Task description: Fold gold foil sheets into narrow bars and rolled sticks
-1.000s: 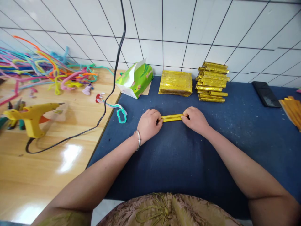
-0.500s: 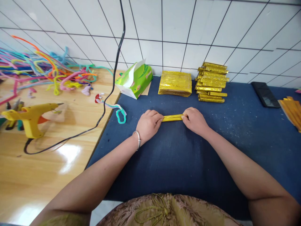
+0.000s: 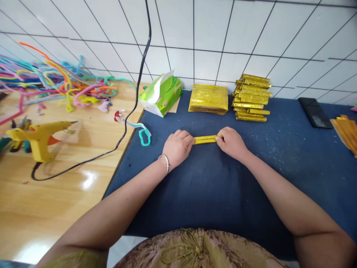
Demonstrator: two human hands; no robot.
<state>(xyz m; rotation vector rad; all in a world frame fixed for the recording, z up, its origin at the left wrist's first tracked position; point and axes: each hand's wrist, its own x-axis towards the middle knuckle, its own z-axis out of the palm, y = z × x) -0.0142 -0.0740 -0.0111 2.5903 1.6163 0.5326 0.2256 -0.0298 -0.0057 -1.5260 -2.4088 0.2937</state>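
Note:
A narrow folded strip of gold paper (image 3: 205, 139) lies level over the dark blue table surface (image 3: 200, 193), stretched between my two hands. My left hand (image 3: 179, 148), with a silver bangle at the wrist, pinches its left end. The right end is between the thumb and curled fingers of my right hand (image 3: 231, 143). Behind the strip sits a flat stack of gold sheets (image 3: 208, 98). A pile of folded gold strips (image 3: 251, 97) is to the right of that stack.
A green tissue pack (image 3: 162, 95) stands by the tiled wall. Left, on the wooden table (image 3: 67, 208), are a yellow glue gun (image 3: 41, 137), its black cord and tangled pipe cleaners (image 3: 64, 83). A black phone (image 3: 315, 112) and orange-gold strips (image 3: 347, 132) lie right.
The view has shifted slightly, so things at the left appear a little further right. Both hands keep their hold on the gold strip, which looks slightly flatter.

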